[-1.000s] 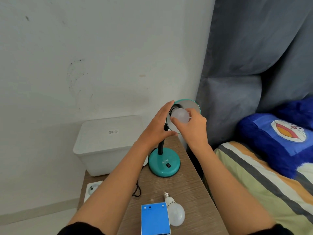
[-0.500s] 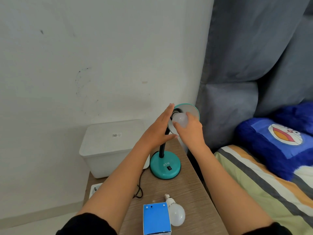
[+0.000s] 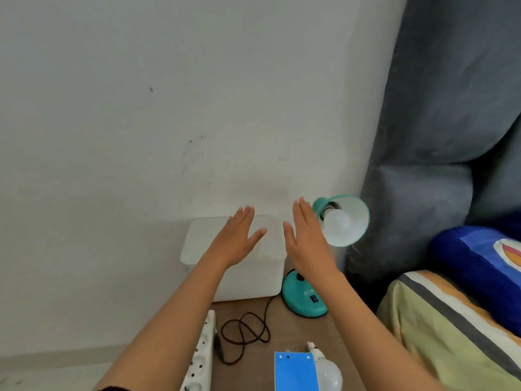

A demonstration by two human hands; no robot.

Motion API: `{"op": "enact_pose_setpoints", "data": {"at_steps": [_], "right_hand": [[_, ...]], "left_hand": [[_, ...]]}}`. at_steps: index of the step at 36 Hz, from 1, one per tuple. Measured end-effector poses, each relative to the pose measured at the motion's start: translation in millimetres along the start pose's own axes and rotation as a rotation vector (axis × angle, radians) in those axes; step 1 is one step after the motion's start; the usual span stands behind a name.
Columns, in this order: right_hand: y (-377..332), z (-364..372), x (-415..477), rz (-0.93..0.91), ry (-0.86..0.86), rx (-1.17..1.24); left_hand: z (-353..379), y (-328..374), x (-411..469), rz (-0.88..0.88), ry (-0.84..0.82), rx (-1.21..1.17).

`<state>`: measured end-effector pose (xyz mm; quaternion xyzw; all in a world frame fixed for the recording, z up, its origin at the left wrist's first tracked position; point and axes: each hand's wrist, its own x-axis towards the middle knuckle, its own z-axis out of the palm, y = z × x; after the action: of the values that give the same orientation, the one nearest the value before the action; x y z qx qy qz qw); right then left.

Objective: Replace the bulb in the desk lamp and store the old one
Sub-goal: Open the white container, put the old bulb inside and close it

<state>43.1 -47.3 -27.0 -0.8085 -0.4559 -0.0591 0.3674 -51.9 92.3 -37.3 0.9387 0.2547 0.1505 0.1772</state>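
The teal desk lamp (image 3: 303, 300) stands on the wooden bedside table (image 3: 262, 323), its shade (image 3: 356, 218) tilted toward me with a white bulb (image 3: 338, 224) seated in the socket. My right hand (image 3: 306, 235) hovers flat and empty just left of the shade, not touching it. My left hand (image 3: 239, 238) is spread open over the white lidded bin (image 3: 203, 249). A second white bulb (image 3: 327, 373) lies on the table at the bottom edge, beside a blue box (image 3: 294, 373).
A white power strip (image 3: 201, 351) hangs at the table's left edge, with a black cord (image 3: 245, 334) looped beside it. A grey padded headboard (image 3: 423, 193) and a bed with a striped sheet (image 3: 451, 334) and blue pillow (image 3: 473, 263) lie on the right.
Both hands have let go of the bulb and shade and moved left, fingers spread. The bulb stays in the lamp. The view has shifted left and up.
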Motion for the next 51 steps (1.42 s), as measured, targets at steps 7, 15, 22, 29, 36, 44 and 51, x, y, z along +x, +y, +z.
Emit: {"op": "enact_pose_setpoints", "data": {"at_steps": [7, 15, 22, 29, 36, 44, 51], "right_hand": [[16.1, 66.0, 21.0, 0.056, -0.217, -0.092], [35.5, 111.6, 44.0, 0.303, -0.356, 0.02], [41.5, 123.0, 52.8, 0.385, -0.238, 0.098], [40.3, 117.6, 63.4, 0.374, -0.152, 0.131], [29.4, 101.8, 67.2, 0.349, -0.134, 0.165], [0.7, 60.9, 49.2, 0.306, -0.099, 0.198], [-25.3, 9.1, 1.3, 0.268, -0.035, 0.213]], "left_hand": [[1.3, -77.7, -13.6, -0.283, -0.007, -0.031], [12.9, -117.7, -12.4, -0.502, 0.109, -0.25], [7.1, -120.1, -6.9, -0.586, 0.232, -0.543], [-0.2, -114.8, -1.0, -0.609, 0.283, -0.589], [-17.4, -102.4, -3.8, -0.578, 0.315, -0.603], [-57.4, -71.1, -31.2, -0.529, 0.346, -0.594], [-79.8, -34.3, -85.0, -0.488, 0.379, -0.584]]}}
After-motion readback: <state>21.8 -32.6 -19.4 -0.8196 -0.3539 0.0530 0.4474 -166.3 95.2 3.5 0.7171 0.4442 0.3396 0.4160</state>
